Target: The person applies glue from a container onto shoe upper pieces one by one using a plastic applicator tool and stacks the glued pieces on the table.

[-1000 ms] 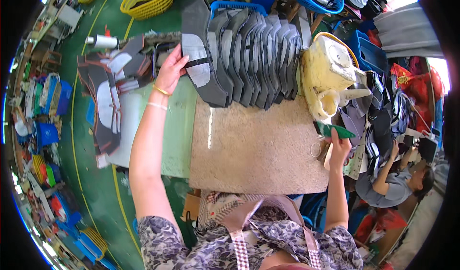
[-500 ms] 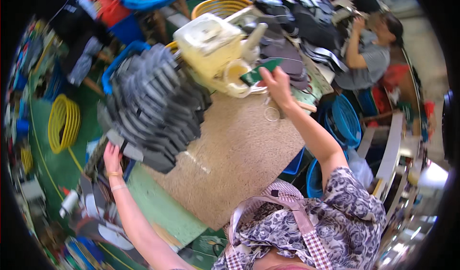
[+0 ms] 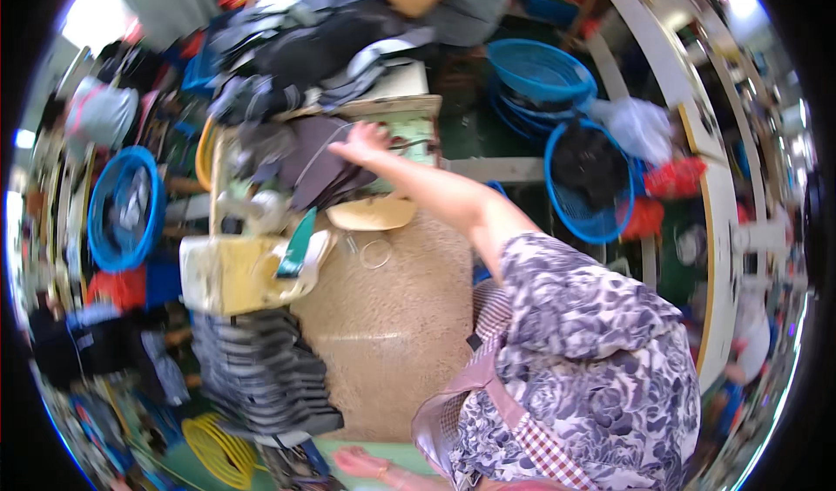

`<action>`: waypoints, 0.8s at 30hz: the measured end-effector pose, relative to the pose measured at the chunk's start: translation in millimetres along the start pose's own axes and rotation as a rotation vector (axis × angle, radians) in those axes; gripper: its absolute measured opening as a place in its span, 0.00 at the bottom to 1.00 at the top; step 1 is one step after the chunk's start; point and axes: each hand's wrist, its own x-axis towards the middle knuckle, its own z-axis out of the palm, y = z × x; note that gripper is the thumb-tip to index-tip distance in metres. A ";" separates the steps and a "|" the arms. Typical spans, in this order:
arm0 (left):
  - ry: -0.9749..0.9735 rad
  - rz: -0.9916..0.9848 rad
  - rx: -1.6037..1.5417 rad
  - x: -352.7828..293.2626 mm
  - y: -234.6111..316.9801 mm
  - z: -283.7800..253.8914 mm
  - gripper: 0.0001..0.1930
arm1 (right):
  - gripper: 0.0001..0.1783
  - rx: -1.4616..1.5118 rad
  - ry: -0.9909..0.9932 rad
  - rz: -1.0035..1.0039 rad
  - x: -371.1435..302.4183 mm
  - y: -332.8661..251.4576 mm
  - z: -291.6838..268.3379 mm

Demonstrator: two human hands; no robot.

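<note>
Purple-grey sheets, cut flat and overlapping [image 3: 333, 177], lie at the far end of your worktable beneath your outstretched right hand [image 3: 364, 142], whose fingers are loosely spread with nothing seen in them; whether they touch the top sheet cannot be told. Your left hand [image 3: 360, 462], blurred near the lower edge, stretches its fingers over a pale green surface [image 3: 401, 454], apparently empty, just beside a row of grey-and-black shaped panels [image 3: 266, 373]. Between the two groups, a green spreader [image 3: 299, 245] leans in the cut-open mouth of a yellowed plastic jug [image 3: 239, 275], next to a tan oval piece [image 3: 373, 214] on the brown board [image 3: 396, 334]. Your purple-grey sheets look thin, light and soft enough to bend, probably unbreakable but apt to slide over one another; a pinch at one free outer edge, thumb above and fingertips below, should suit them best.
</note>
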 end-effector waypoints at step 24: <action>-0.873 -0.160 0.240 -186.9 159.3 267.9 0.29 | 0.49 1.229 -0.219 0.049 -49.4 77.0 -84.6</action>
